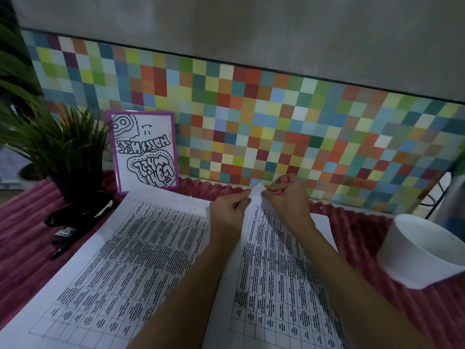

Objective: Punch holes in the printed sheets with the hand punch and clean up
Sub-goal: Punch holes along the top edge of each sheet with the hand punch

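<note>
Centre frame, left hand: pinches lifted corner of white printed paper sheet.
Right hand: curled round small pink plastic hand punch at that corner.
Underneath: ribbed pink plush cloth.

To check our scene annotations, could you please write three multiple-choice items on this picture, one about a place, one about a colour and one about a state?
1. Where does the white bowl stand?
A. On top of the printed sheets
B. On the pink cloth, to the right of the sheets
C. At the far left edge

2. What colour is the frame of the drawing?
A. Purple
B. Yellow
C. Black

3. How is the far corner of the right sheet?
A. Flat and untouched
B. Tucked under the bowl
C. Lifted between both hands

Answers:
1 B: the bowl sits on the cloth beside the right sheet.
2 A: a purple border rims the drawing.
3 C: the left hand pinches the raised corner while the right hand grips the pink hand punch at it.
</note>
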Available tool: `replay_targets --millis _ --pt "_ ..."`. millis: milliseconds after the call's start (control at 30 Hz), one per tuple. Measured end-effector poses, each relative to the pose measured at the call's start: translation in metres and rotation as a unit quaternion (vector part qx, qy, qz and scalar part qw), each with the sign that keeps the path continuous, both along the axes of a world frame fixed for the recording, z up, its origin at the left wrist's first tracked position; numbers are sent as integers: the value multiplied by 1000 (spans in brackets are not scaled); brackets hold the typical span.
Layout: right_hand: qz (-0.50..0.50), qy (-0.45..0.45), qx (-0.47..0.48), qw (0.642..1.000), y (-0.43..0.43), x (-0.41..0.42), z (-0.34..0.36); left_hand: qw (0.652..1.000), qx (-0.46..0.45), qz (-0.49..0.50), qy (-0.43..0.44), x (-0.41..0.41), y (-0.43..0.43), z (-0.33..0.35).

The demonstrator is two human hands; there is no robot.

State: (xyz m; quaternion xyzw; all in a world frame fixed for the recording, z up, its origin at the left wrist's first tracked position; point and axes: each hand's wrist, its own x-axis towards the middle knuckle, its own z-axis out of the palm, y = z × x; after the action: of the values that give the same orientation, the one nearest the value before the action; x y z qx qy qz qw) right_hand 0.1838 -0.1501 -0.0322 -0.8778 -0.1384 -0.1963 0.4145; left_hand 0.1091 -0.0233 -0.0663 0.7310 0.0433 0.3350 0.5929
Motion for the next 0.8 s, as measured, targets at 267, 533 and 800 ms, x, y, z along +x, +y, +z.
replay_targets --millis 267,533,800 --pt "-23 -35 3 999 3 -3 -3 994 104 18 -37 0 -1 -1" --pt "-31 -55 -8 998 4 -5 -5 982 171 54 -49 0 -1 0" --pt "-9 -54 -25 998 3 -10 2 979 189 50 -55 0 -2 -1"
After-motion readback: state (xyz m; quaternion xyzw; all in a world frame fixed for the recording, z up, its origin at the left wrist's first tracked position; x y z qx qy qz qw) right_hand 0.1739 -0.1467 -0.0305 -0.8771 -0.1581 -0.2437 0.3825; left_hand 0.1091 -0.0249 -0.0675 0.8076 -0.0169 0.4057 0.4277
